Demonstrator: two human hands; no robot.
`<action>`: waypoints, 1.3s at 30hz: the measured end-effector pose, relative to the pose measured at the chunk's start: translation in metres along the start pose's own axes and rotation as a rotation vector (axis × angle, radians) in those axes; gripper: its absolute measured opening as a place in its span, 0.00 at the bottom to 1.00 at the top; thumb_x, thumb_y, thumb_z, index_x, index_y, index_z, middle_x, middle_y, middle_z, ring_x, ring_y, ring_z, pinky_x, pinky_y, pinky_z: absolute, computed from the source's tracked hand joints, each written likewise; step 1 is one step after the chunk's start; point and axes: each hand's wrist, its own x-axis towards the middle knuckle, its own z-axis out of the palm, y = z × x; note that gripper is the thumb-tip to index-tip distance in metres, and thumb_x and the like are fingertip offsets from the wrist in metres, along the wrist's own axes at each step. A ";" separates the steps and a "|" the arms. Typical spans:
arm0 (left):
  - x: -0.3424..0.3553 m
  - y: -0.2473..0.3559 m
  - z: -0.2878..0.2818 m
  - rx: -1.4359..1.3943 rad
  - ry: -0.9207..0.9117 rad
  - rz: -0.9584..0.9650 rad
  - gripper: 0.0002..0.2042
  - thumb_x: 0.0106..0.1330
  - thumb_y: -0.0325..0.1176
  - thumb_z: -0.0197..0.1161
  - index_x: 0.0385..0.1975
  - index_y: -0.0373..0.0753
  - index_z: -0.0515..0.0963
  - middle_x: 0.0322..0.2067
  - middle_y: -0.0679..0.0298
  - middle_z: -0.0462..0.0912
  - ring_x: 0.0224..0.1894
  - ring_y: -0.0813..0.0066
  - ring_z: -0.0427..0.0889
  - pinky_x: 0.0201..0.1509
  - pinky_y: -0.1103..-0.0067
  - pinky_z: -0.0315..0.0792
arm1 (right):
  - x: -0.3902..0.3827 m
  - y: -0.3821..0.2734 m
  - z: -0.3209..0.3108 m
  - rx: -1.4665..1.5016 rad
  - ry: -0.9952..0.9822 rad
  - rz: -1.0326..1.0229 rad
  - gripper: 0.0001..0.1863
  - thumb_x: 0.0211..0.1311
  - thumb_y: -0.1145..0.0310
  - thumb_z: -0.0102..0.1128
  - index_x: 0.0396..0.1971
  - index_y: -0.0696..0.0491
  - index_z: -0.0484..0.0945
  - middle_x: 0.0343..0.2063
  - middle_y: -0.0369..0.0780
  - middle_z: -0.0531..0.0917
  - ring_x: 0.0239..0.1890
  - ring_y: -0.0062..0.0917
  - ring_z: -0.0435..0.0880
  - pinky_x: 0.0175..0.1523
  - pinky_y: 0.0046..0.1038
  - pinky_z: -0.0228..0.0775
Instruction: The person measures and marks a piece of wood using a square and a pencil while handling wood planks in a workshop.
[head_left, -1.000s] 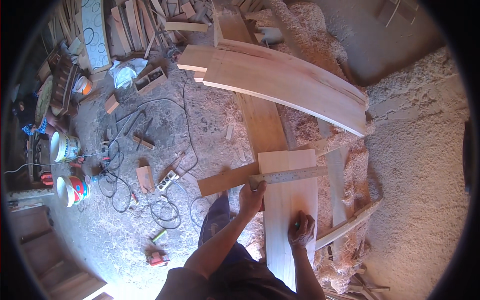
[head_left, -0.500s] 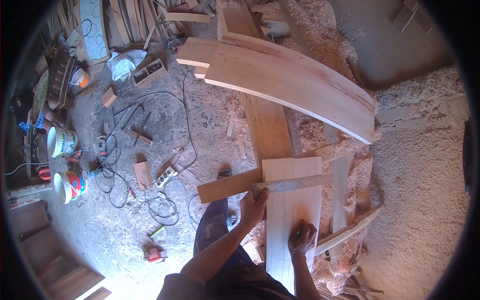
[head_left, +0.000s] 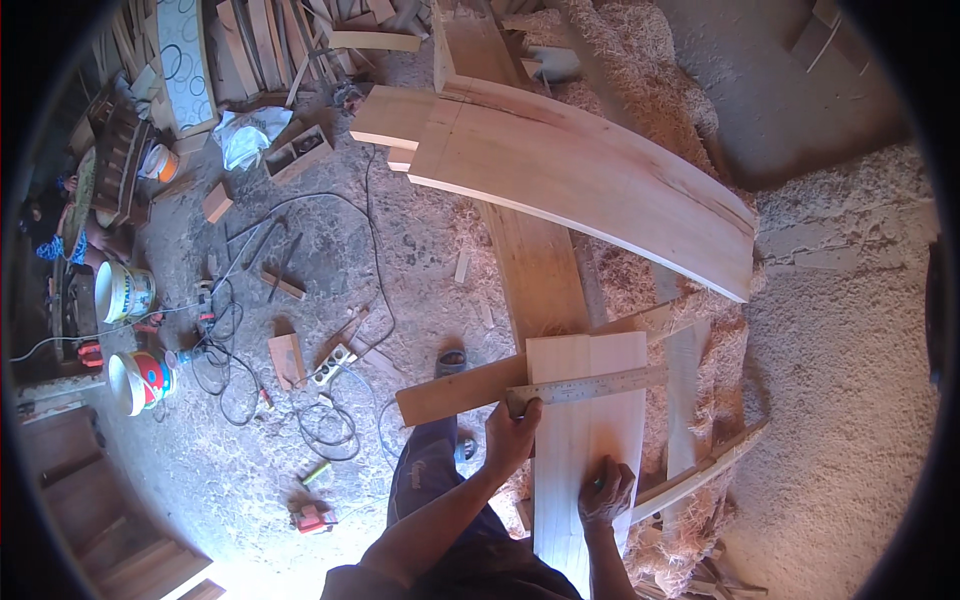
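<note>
A pale plank [head_left: 565, 450] lies lengthwise in front of me, with a long line running down it. Across its far part rests a metal try square [head_left: 590, 387], its blade spanning the wood. My left hand [head_left: 511, 438] is closed around the square's stock at the plank's left edge. On the plank's right side, nearer me, my right hand [head_left: 607, 492] is curled, a bit of something small and green showing among its fingers; its kind is too small to tell. A browner board [head_left: 455, 392] sticks out to the left under the plank.
A large curved, stepped timber [head_left: 580, 180] lies across a long beam [head_left: 545, 270] ahead. Shavings [head_left: 715, 400] are heaped at the right. Leftward on the floor are a power strip [head_left: 335, 364], tangled cables, a red tool [head_left: 313, 519] and buckets [head_left: 128, 385]. Another person's arm [head_left: 98, 240] shows far left.
The whole scene sits slightly lower in the picture. My hands and the try square keep nearly the same place on the plank.
</note>
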 end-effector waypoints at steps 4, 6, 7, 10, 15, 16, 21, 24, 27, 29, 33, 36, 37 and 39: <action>0.002 -0.005 0.004 -0.018 0.016 0.012 0.20 0.68 0.43 0.67 0.45 0.28 0.77 0.32 0.48 0.87 0.34 0.58 0.90 0.38 0.68 0.82 | 0.003 0.001 -0.006 0.033 -0.078 0.037 0.17 0.60 0.76 0.61 0.51 0.54 0.80 0.40 0.45 0.79 0.39 0.40 0.81 0.39 0.39 0.77; 0.001 -0.008 0.005 -0.014 0.027 0.005 0.20 0.68 0.43 0.67 0.45 0.29 0.77 0.32 0.48 0.87 0.34 0.55 0.90 0.38 0.67 0.82 | 0.005 0.006 -0.010 0.068 -0.182 0.076 0.21 0.57 0.74 0.59 0.52 0.55 0.80 0.42 0.46 0.77 0.41 0.40 0.81 0.42 0.40 0.77; 0.000 -0.004 0.006 -0.004 0.035 0.002 0.20 0.68 0.43 0.67 0.45 0.29 0.77 0.32 0.47 0.87 0.35 0.54 0.90 0.38 0.67 0.82 | 0.012 0.005 -0.012 0.117 -0.197 0.097 0.18 0.60 0.73 0.58 0.51 0.56 0.80 0.41 0.46 0.77 0.40 0.38 0.81 0.41 0.38 0.77; 0.000 -0.004 0.006 0.028 0.045 0.013 0.20 0.68 0.44 0.66 0.44 0.29 0.77 0.33 0.46 0.87 0.35 0.52 0.90 0.39 0.65 0.82 | 0.055 -0.004 -0.027 0.353 -0.229 0.207 0.16 0.71 0.66 0.52 0.49 0.59 0.81 0.40 0.45 0.78 0.37 0.32 0.82 0.39 0.34 0.77; 0.000 -0.006 0.002 -0.007 0.003 0.019 0.21 0.68 0.45 0.65 0.45 0.29 0.76 0.34 0.46 0.87 0.37 0.51 0.89 0.41 0.64 0.82 | 0.136 -0.019 -0.039 0.673 -0.061 0.174 0.37 0.83 0.45 0.25 0.50 0.61 0.81 0.37 0.44 0.78 0.29 0.25 0.77 0.32 0.28 0.73; 0.000 -0.005 0.001 -0.007 -0.007 0.015 0.21 0.69 0.46 0.65 0.45 0.29 0.76 0.35 0.46 0.87 0.37 0.51 0.89 0.41 0.64 0.82 | 0.147 -0.017 -0.039 0.677 -0.006 0.089 0.40 0.82 0.43 0.22 0.52 0.60 0.81 0.38 0.44 0.78 0.29 0.25 0.76 0.30 0.29 0.73; -0.001 0.000 0.000 -0.022 -0.008 0.011 0.23 0.69 0.46 0.64 0.48 0.29 0.75 0.35 0.46 0.87 0.38 0.50 0.89 0.42 0.64 0.82 | 0.177 -0.013 -0.037 0.703 -0.128 0.245 0.47 0.78 0.35 0.17 0.50 0.58 0.83 0.21 0.36 0.71 0.23 0.22 0.71 0.31 0.27 0.69; 0.001 -0.007 0.002 -0.028 -0.014 0.029 0.23 0.69 0.45 0.64 0.51 0.29 0.73 0.36 0.45 0.87 0.38 0.50 0.89 0.43 0.64 0.82 | 0.185 -0.018 -0.029 0.949 -0.233 0.456 0.50 0.76 0.32 0.16 0.50 0.59 0.83 0.20 0.35 0.74 0.22 0.20 0.74 0.29 0.24 0.69; 0.000 -0.008 0.004 -0.048 -0.012 0.053 0.24 0.69 0.44 0.64 0.54 0.29 0.71 0.37 0.44 0.86 0.38 0.49 0.89 0.42 0.63 0.81 | 0.200 -0.030 -0.012 1.250 -0.354 0.340 0.27 0.77 0.48 0.50 0.46 0.59 0.84 0.23 0.34 0.78 0.26 0.19 0.78 0.33 0.23 0.71; 0.000 -0.009 0.004 -0.042 -0.025 0.047 0.25 0.69 0.44 0.64 0.55 0.29 0.69 0.38 0.44 0.86 0.39 0.48 0.89 0.42 0.62 0.81 | 0.208 -0.033 0.002 1.284 -0.490 0.284 0.11 0.66 0.66 0.72 0.40 0.56 0.82 0.27 0.34 0.80 0.30 0.19 0.79 0.36 0.23 0.72; 0.001 -0.011 0.006 -0.018 0.001 0.065 0.25 0.69 0.43 0.64 0.56 0.30 0.69 0.38 0.43 0.86 0.40 0.48 0.88 0.42 0.62 0.81 | 0.219 -0.035 0.035 1.052 -0.699 0.034 0.08 0.67 0.71 0.70 0.34 0.54 0.77 0.25 0.35 0.80 0.32 0.18 0.82 0.36 0.22 0.74; 0.000 -0.009 0.006 0.018 0.013 0.062 0.25 0.69 0.43 0.64 0.56 0.30 0.69 0.39 0.44 0.86 0.40 0.47 0.88 0.43 0.62 0.80 | 0.219 -0.043 0.045 1.039 -0.755 -0.022 0.09 0.67 0.70 0.70 0.34 0.54 0.77 0.25 0.36 0.80 0.32 0.21 0.84 0.36 0.25 0.76; -0.001 -0.007 0.005 0.023 0.016 0.064 0.25 0.69 0.43 0.64 0.56 0.30 0.69 0.38 0.44 0.86 0.40 0.47 0.88 0.43 0.61 0.80 | 0.217 -0.044 0.052 1.042 -0.743 -0.070 0.08 0.67 0.70 0.70 0.35 0.54 0.77 0.25 0.37 0.80 0.32 0.22 0.84 0.36 0.26 0.76; -0.002 -0.001 0.005 0.022 0.019 0.057 0.25 0.68 0.43 0.65 0.56 0.30 0.69 0.38 0.44 0.86 0.40 0.47 0.88 0.43 0.61 0.79 | 0.214 -0.041 0.059 1.039 -0.732 -0.166 0.08 0.67 0.69 0.70 0.35 0.55 0.79 0.27 0.38 0.81 0.32 0.24 0.85 0.35 0.27 0.77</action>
